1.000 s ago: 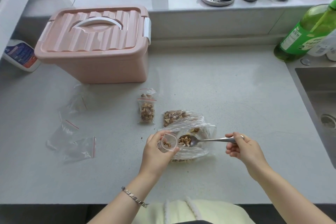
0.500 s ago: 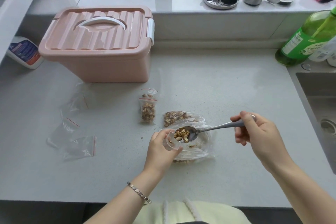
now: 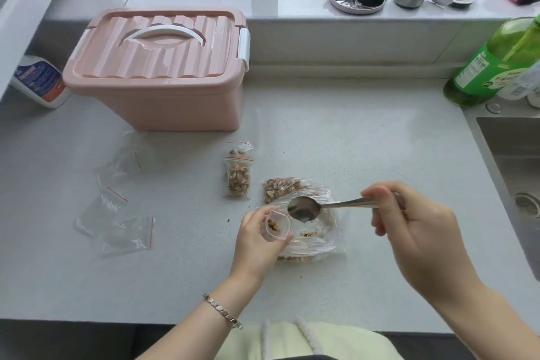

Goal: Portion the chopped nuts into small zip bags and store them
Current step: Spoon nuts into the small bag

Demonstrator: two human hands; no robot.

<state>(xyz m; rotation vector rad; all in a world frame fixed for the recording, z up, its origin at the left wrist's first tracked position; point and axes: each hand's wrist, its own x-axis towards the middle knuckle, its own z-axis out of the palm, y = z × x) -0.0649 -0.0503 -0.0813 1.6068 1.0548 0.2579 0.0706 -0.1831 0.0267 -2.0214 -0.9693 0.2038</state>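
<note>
2 hands: left hand (image 3: 257, 240) curls round the small zip bag (image 3: 277, 226), thumb and fingers pinching its mouth into an open loop; right hand (image 3: 418, 231) pinches the spoon (image 3: 304, 209) by its handle
Spoon: bowl looks empty, just right of the bag mouth, handle running right
Nuts: a few in the held bag, most in the big clear bag (image 3: 321, 242) beneath the spoon
Next dip: straight down, right hand nearer

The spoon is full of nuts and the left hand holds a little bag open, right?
Not quite: in the head view the spoon is empty. Some nuts lie inside the little bag, and the left hand does hold it open.
</note>
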